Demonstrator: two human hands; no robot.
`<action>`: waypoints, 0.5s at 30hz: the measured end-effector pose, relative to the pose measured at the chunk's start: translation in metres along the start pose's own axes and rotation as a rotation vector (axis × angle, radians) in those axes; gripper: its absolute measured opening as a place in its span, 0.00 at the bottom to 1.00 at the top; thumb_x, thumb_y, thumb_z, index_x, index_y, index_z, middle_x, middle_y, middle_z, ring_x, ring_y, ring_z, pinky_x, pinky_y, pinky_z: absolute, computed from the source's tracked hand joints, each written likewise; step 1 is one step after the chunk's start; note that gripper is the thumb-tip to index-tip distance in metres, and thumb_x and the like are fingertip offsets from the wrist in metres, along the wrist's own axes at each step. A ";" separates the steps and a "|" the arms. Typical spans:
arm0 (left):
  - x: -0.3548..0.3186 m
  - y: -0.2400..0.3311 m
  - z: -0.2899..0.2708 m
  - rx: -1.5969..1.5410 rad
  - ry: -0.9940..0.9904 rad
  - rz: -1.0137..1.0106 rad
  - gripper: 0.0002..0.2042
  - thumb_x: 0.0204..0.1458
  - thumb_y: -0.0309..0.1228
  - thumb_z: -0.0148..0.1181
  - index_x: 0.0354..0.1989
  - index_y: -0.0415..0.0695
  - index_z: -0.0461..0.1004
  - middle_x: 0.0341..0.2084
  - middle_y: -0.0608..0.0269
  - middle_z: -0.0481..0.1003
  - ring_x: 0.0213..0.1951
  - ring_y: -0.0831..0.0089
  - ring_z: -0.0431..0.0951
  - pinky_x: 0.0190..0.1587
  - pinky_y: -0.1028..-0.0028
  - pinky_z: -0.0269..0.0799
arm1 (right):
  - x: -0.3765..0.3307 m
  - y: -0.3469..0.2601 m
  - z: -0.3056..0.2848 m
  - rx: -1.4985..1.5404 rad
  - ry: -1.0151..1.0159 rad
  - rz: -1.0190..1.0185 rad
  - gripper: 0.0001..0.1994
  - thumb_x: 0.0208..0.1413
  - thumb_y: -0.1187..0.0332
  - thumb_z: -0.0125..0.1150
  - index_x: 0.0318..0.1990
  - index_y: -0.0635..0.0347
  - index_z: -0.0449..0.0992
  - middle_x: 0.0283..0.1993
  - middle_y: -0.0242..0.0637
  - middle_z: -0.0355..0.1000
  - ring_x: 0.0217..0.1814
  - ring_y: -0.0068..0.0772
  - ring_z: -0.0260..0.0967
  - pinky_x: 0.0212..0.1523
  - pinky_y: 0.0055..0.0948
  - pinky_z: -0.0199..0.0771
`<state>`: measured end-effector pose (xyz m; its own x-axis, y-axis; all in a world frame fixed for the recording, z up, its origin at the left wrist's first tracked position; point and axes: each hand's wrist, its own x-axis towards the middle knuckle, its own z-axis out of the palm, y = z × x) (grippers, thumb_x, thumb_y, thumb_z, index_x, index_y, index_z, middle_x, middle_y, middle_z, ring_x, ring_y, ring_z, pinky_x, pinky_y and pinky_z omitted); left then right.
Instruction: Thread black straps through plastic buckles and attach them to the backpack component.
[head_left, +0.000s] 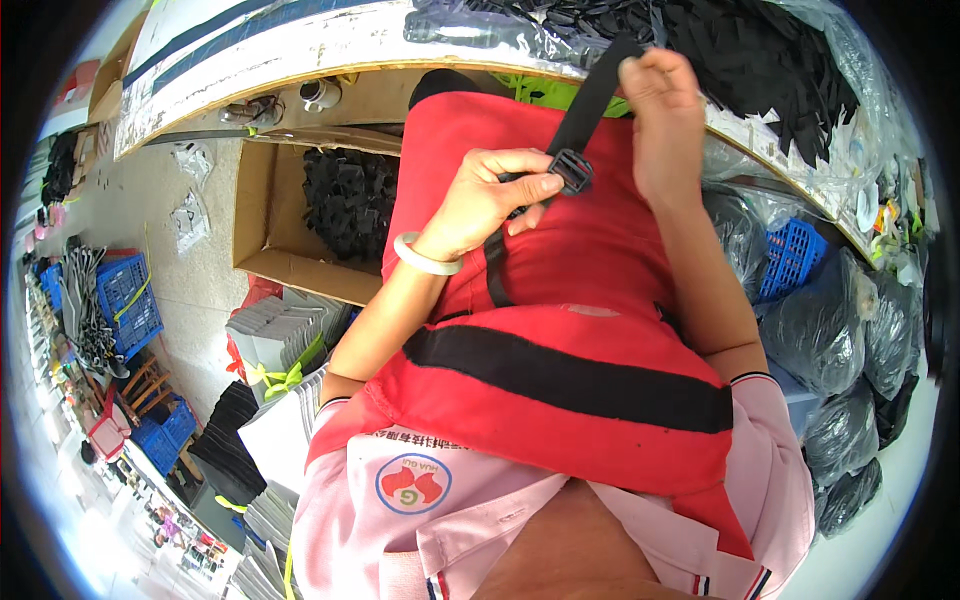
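My left hand (490, 195), with a pale bangle on its wrist, pinches a black plastic buckle (572, 170) threaded on a black webbing strap (590, 100). My right hand (660, 110) grips the same strap higher up, holding it taut above the buckle. The strap's lower end hangs down over my red apron (560, 330), which has a black band across it.
A workbench edge (300, 50) carries a heap of black strap pieces (760, 50). Below it stands an open cardboard box (270, 220) holding black buckles (350, 200). Blue crates (125, 300), bundled grey stacks (275, 335) and dark filled bags (830, 320) surround me.
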<state>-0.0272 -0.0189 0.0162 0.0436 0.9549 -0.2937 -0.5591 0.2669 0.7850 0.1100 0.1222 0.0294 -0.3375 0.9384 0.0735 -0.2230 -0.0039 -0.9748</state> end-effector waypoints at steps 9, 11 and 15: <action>-0.006 -0.005 -0.012 0.066 0.131 0.158 0.07 0.54 0.24 0.61 0.39 0.35 0.78 0.19 0.67 0.71 0.17 0.86 0.65 0.17 0.85 0.55 | 0.029 -0.037 -0.037 0.159 -0.109 0.084 0.07 0.64 0.69 0.50 0.45 0.62 0.68 0.31 0.37 0.69 0.28 0.24 0.66 0.33 0.22 0.68; -0.008 -0.008 -0.013 0.027 0.215 0.192 0.07 0.54 0.23 0.61 0.40 0.35 0.78 0.18 0.67 0.71 0.17 0.86 0.65 0.17 0.85 0.55 | 0.005 -0.043 -0.020 0.033 -0.391 0.432 0.09 0.60 0.69 0.56 0.45 0.61 0.69 0.29 0.33 0.72 0.29 0.20 0.70 0.31 0.19 0.70; -0.005 -0.013 -0.007 0.117 0.316 0.258 0.07 0.54 0.21 0.60 0.40 0.37 0.79 0.25 0.67 0.74 0.19 0.86 0.67 0.18 0.84 0.59 | -0.043 -0.027 0.012 -0.094 -0.427 0.573 0.15 0.62 0.66 0.55 0.52 0.63 0.70 0.26 0.34 0.72 0.23 0.20 0.69 0.25 0.19 0.70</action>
<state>-0.0258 -0.0277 0.0037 -0.3518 0.9104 -0.2176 -0.4198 0.0543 0.9060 0.1201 0.0777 0.0552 -0.7104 0.5804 -0.3982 0.1701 -0.4074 -0.8973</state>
